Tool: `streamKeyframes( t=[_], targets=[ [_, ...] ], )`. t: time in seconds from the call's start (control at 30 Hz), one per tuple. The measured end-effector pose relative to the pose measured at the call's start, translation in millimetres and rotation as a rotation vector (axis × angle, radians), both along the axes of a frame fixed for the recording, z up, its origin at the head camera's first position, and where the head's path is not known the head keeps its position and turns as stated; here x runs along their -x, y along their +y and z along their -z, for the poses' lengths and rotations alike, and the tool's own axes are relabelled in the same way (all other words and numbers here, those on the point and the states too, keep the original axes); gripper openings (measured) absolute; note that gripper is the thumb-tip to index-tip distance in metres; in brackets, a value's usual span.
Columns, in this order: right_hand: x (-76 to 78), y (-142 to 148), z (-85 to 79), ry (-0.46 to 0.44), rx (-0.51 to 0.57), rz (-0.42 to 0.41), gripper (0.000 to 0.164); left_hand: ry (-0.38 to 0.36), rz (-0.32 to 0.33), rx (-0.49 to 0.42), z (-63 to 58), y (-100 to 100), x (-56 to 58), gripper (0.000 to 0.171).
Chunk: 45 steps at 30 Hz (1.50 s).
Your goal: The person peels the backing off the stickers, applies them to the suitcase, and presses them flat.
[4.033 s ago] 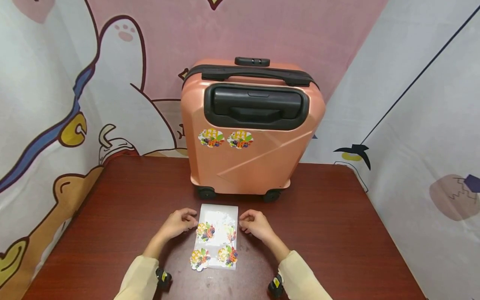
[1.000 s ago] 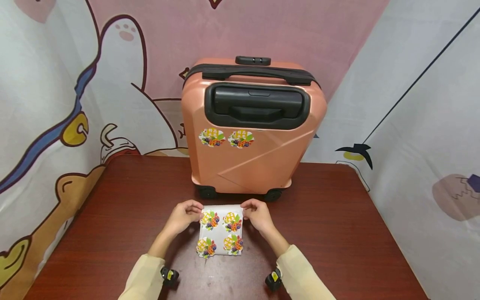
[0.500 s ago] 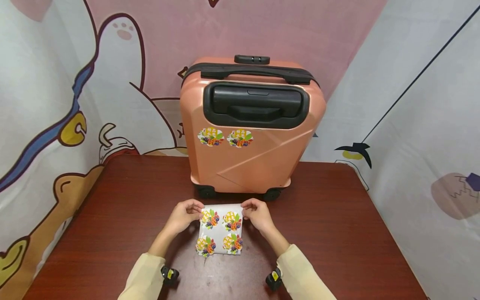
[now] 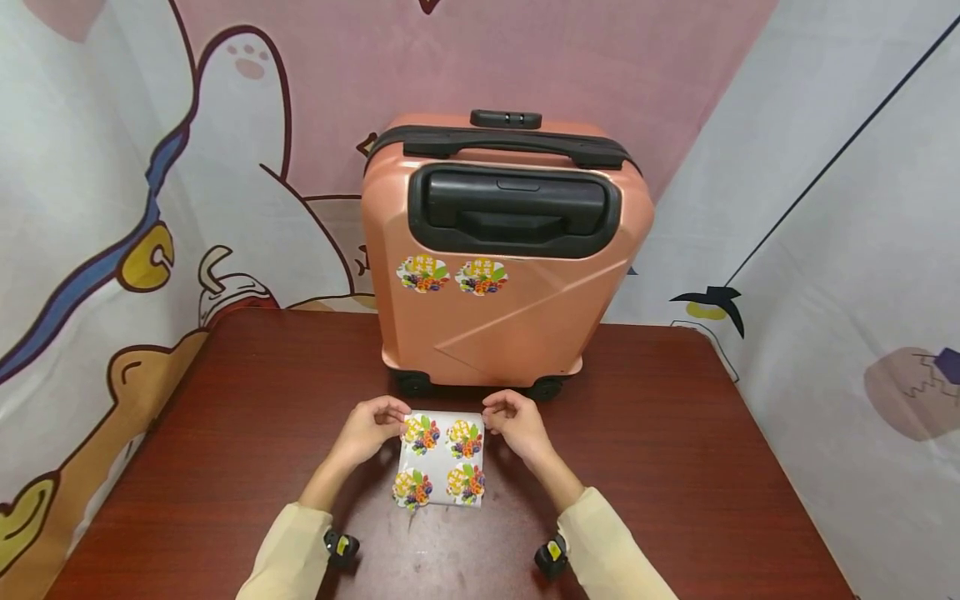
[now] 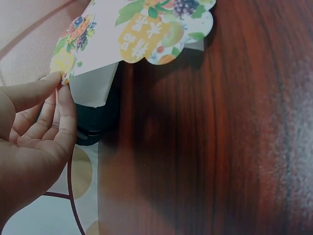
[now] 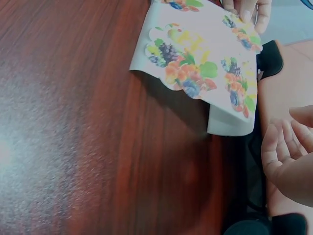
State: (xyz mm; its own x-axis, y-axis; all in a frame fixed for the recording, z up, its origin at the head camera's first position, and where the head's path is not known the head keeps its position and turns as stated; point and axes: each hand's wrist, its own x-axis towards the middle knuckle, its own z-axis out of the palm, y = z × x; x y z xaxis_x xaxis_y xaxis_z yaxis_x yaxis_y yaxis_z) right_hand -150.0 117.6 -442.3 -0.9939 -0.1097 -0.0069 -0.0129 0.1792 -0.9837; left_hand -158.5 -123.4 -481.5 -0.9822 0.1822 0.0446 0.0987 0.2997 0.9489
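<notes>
A white sticker sheet [image 4: 444, 467] with several fruit stickers [image 4: 467, 483] is held near the suitcase's foot, its far part bent down and under. My left hand [image 4: 369, 429] pinches its far left corner between thumb and fingers, right at a sticker's edge. In the left wrist view, the thumb of that hand [image 5: 36, 127] lies on the printed side. My right hand [image 4: 520, 427] hovers beside the far right corner. The right wrist view has this hand [image 6: 293, 159] apart from the sheet, fingers loosely bent and nothing between them.
A pink-orange suitcase [image 4: 517, 333] stands upright behind the hands. Two matching fruit stickers [image 4: 481, 277] sit side by side under its black handle recess [image 4: 517, 237]. Everything stands on a dark red-brown table [image 4: 660, 467], with a cartoon-print cloth [image 4: 300, 100] hanging behind.
Four seconds ago the sheet lay longer on the table, hands beside it. Both hands then held its far corners, bending it back. Since half a second ago the right hand has let go.
</notes>
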Motion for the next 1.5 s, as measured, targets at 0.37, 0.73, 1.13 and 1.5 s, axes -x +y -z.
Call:
streamKeyframes(
  t=[0.37,0.73,1.13,1.5],
  targets=[
    [-1.7,-17,-11.7,0.058,-0.048,-0.096,0.015,0.032,0.010,0.045,-25.1,6,-6.9,0.015],
    [3.2,-33,15.9,0.131,-0.126,-0.157,0.014,0.026,0.032,0.027,-44.6,12,-13.7,0.016],
    [2.6,-40,30.3,0.182,-0.203,-0.121,0.006,0.039,0.044,0.028,-45.3,12,-15.7,0.015],
    [0.6,-46,28.9,0.219,-0.233,-0.118,0.005,0.050,0.047,0.031,-44.2,13,-15.2,0.016]
  ],
)
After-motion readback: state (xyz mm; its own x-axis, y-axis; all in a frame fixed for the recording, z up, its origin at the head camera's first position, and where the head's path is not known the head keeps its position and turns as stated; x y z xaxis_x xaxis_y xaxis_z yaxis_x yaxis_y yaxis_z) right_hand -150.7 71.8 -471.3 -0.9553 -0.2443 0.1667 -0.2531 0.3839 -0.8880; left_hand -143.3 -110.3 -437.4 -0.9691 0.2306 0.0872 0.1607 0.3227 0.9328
